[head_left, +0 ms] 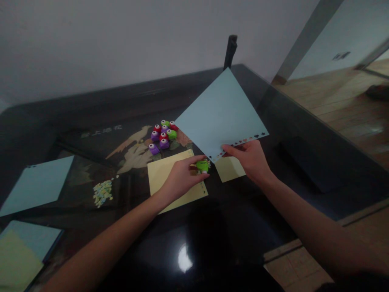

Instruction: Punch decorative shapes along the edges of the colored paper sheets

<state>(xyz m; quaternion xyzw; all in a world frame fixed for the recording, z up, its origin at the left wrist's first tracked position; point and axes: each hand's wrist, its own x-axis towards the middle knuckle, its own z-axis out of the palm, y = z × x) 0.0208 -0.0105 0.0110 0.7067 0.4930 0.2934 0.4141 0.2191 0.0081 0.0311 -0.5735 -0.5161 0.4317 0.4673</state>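
Note:
My left hand [184,175] is closed on a small green craft punch [202,166], gripped between thumb and fingers. My right hand [251,159] pinches the lower edge of a light blue sheet of paper [223,111], which is held up at a tilt. Along that edge runs a row of small punched shapes, a heart and stars among them. The sheet's lower left corner is close beside the punch. Beneath my left hand lies a yellow sheet [159,174] with punched holes on its right edge. Another yellow piece [228,169] shows partly below the blue sheet.
Several purple, red and green craft punches [163,136] cluster behind the yellow sheet. A heap of small paper cutouts [102,193] lies to the left. Blue sheets [39,184] and a yellow sheet [18,261] are at the far left of the glossy dark table [142,247].

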